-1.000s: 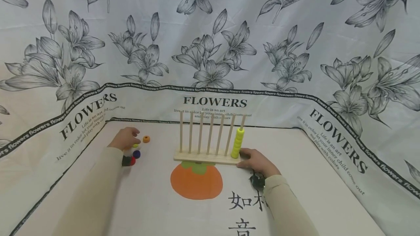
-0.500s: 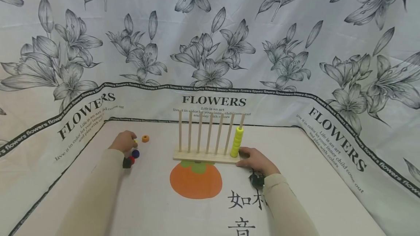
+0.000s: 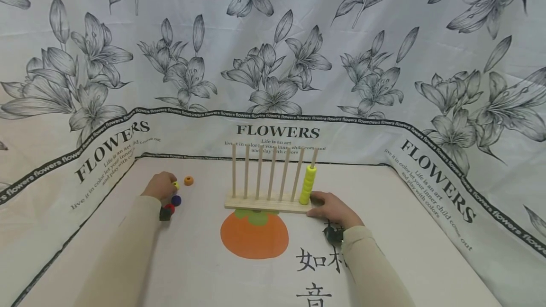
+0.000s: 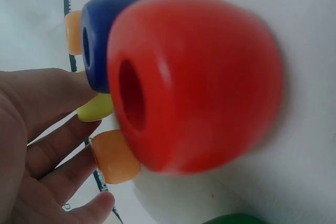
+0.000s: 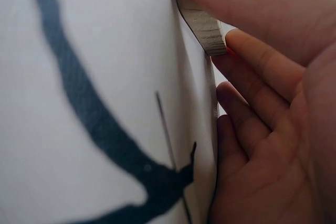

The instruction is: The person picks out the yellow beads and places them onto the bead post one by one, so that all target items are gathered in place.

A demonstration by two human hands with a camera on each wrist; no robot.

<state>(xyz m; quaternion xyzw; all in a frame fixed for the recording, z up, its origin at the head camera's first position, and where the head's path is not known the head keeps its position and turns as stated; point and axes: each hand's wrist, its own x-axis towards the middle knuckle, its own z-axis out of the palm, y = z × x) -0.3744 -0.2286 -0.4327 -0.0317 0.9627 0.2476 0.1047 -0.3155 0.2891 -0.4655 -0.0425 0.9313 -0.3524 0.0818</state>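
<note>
At the far left of the table my left hand point(image 3: 160, 185) pinches a yellow bead point(image 4: 95, 108) between thumb and forefinger. Close to this hand lie a blue bead point(image 3: 176, 200) and a red bead point(image 3: 169, 208), which fills much of the left wrist view. One orange bead point(image 4: 115, 157) sits by the lower fingers, hidden by the hand in the head view. My right hand point(image 3: 334, 208) grips the right end of a wooden base point(image 3: 266, 204), thumb in front and fingers behind. Yellow beads point(image 3: 307, 185) are stacked on the base's rightmost peg; the other pegs are bare.
Another orange bead point(image 3: 188, 180) lies just beyond the left hand. Part of a green bead point(image 4: 236, 220) shows at the bottom of the left wrist view. The white table cloth point(image 3: 200, 269) bears a printed persimmon point(image 3: 254, 236). A flower-printed curtain point(image 3: 273, 75) surrounds the back and sides.
My left fingers have come down and closed on the yellow bead, which was more exposed beside them before. The right hand keeps its grip on the base.
</note>
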